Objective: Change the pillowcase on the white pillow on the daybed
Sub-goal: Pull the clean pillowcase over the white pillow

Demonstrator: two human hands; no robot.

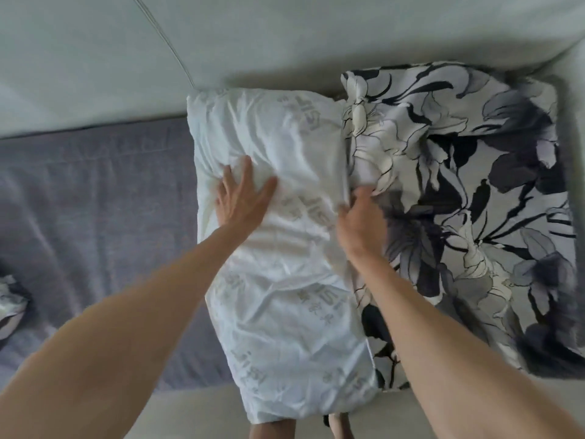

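Nearest the camera, two bare forearms reach up from six o'clock toward the white pillow with faint grey printed lettering [285,248], which lies lengthwise on the daybed with its near end hanging toward the person's feet. The left hand [243,198] lies flat on the pillow at about ten o'clock from the frame's centre, fingers straight and spread wide, pressing the filling down and holding nothing. The right hand [361,217], just past centre toward two o'clock, has its fingers curled at the mouth of the black, grey and cream floral pillowcase [459,201], apparently pinching its edge — motion blur hides the exact grip. The floral case covers the pillow's right side out to three o'clock and looks about half on or half off. Whichever way it is travelling, the step goes best if the flat hand pins the pillow firmly while the other draws the hem evenly along the seam, not from one corner. Farther off, at nine o'clock, lies the grey-blue woven daybed cover [95,201], and beyond it at twelve o'clock the pale padded backrest [285,33].
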